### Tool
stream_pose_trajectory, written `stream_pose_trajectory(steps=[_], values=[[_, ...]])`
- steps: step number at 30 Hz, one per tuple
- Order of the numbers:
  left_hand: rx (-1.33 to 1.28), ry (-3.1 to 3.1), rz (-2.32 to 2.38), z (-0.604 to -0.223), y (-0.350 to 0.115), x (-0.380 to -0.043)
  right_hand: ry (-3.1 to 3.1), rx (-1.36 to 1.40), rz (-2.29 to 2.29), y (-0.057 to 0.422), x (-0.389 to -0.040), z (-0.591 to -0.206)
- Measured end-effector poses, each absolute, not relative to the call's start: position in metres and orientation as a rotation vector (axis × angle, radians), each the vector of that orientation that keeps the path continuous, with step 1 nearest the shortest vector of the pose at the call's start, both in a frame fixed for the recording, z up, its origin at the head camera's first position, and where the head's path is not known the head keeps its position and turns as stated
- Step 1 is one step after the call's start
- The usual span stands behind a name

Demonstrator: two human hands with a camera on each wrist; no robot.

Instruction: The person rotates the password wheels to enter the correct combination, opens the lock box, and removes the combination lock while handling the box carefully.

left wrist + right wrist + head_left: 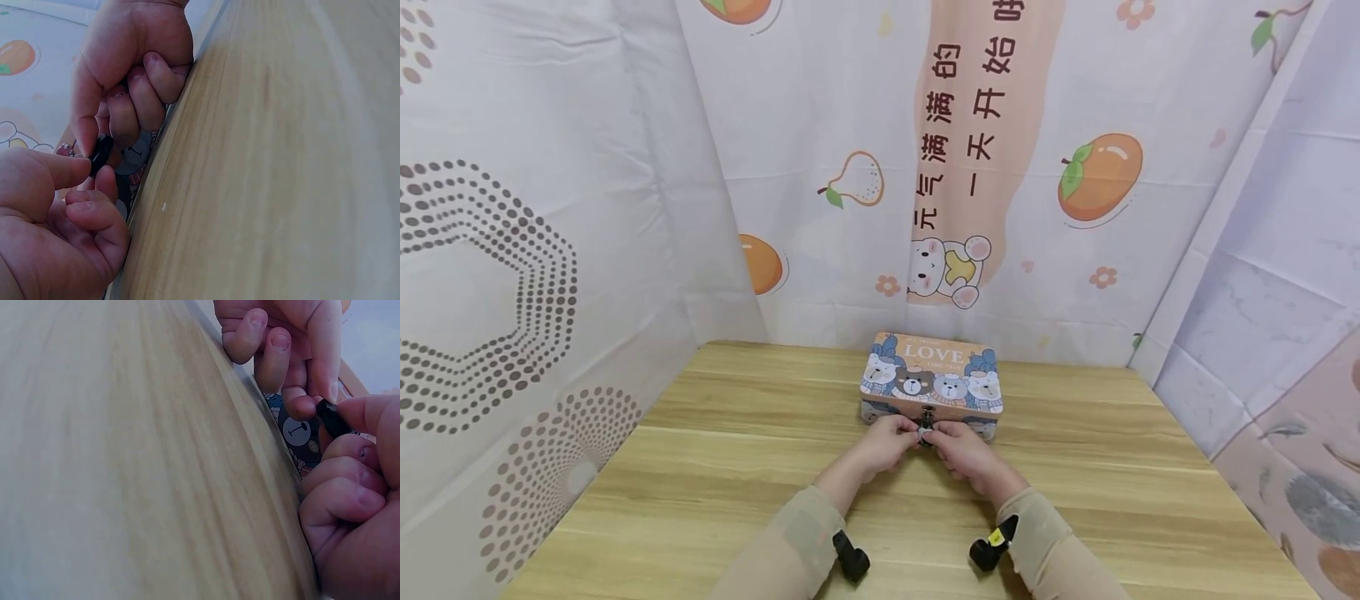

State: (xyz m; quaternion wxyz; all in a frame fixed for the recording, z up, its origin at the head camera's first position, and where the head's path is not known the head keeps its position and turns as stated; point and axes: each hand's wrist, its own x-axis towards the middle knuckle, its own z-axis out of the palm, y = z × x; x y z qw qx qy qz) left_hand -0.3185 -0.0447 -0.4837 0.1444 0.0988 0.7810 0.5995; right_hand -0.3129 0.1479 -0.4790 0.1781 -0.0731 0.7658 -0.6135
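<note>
A tin box (932, 375) with bears and the word LOVE on its lid stands closed on the wooden table, its front clasp (928, 409) facing me. From the clasp hangs a small black padlock (102, 155), mostly covered by fingers. My left hand (883, 444) pinches the padlock between thumb and forefinger from the left. Opposite it, my right hand (966, 454) pinches the same padlock with thumb and forefinger. In the right wrist view the padlock (332, 419) shows dark between both hands' fingertips, the other fingers curled beneath.
Behind the box, a white curtain (820, 250) with fruit prints and writing meets the back edge of the table (737, 467). More printed cloth hangs at left and right. A black wrist camera (850, 557) sits at my left sleeve, another camera (992, 546) at my right.
</note>
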Motion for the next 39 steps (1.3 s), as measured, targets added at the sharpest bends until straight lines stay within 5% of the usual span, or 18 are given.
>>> stream_pose_trajectory(steps=[39], values=[[0.292, 2.261, 1.744, -0.482, -0.045, -0.316, 2.132, -0.190, -1.765, 0.158, -0.312, -0.471]])
